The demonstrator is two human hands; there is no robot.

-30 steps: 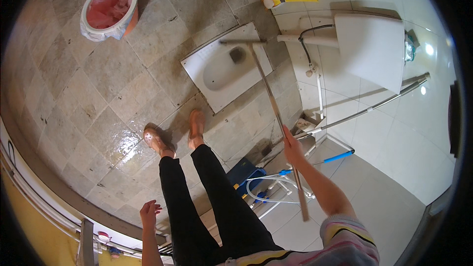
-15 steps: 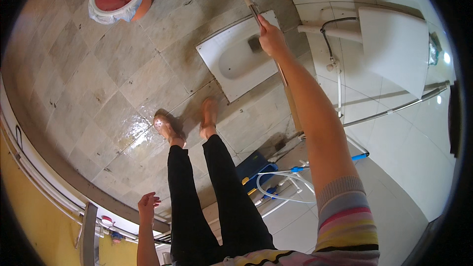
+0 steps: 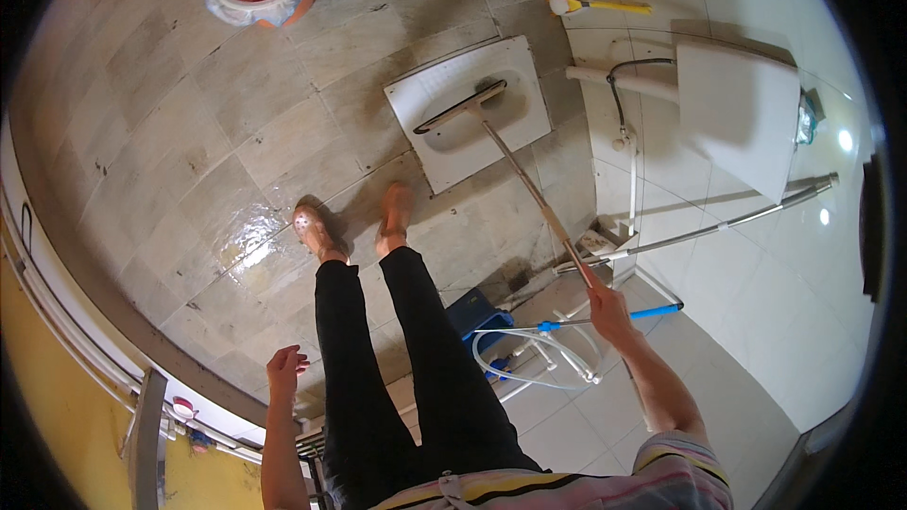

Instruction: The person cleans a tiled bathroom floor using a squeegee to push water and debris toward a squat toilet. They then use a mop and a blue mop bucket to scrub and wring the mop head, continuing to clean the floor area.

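My right hand point(image 3: 611, 314) is wrapped round the upper end of a long-handled floor squeegee point(image 3: 520, 173), low at the right. Its handle slants up and left, and the dark-edged blade lies across the white squat toilet point(image 3: 463, 170) set in the floor. At the lower left hangs my left hand point(image 3: 286, 370), holding nothing, its fingers loosely bent and apart. It touches nothing that I can see.
An orange bin point(image 3: 299, 9) with a white rim and bag liner stands far left. A yellow-handled brush point(image 3: 605, 6) is by the right wall, below it a white cistern point(image 3: 732, 113). Near my legs sit a blue box point(image 3: 477, 314) and hoses. The tiled floor point(image 3: 250, 247) shines wet.
My right hand has drawn back toward me and to the right, still gripping the handle. The squeegee blade has come into view over the squat toilet. The view has shifted slightly.
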